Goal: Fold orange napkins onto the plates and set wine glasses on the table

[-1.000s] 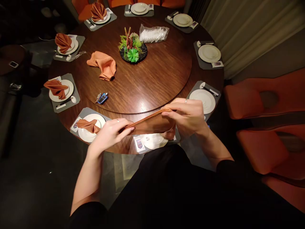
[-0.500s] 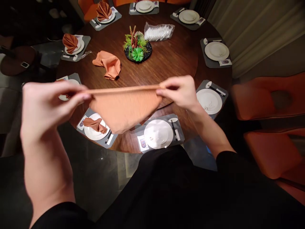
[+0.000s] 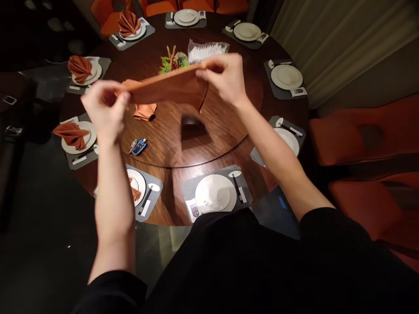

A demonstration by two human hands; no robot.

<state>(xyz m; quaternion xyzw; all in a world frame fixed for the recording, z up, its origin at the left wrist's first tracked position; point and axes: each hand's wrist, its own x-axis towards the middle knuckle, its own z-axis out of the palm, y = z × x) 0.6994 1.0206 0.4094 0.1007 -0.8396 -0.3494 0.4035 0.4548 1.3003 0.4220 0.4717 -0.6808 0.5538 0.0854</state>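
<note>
An orange-brown cloth napkin [image 3: 166, 89] is stretched in the air above the round table, its lower part swinging away from me. My left hand [image 3: 108, 109] pinches its left corner between thumb and fingers. At the other end my right hand [image 3: 222, 78] grips the right corner, a little higher than the left. Behind the cloth lies another crumpled napkin [image 3: 145, 112], partly hidden. Below my hands a white plate [image 3: 214, 194] rests on a grey placemat with chopsticks and a spoon.
Car keys [image 3: 140, 147] lie on the wooden turntable [image 3: 157, 135]. A succulent centrepiece [image 3: 172, 61] and a plastic bag of white items [image 3: 207, 51] stand farther back. Folded napkins sit on several left-side plates, one being a fan [image 3: 129, 24]. Orange chairs [image 3: 347, 139] stand at the right.
Both hands have risen and moved away from me, carrying the napkin up and forward. Its hanging edge has swung outward, and the car keys have come into view.
</note>
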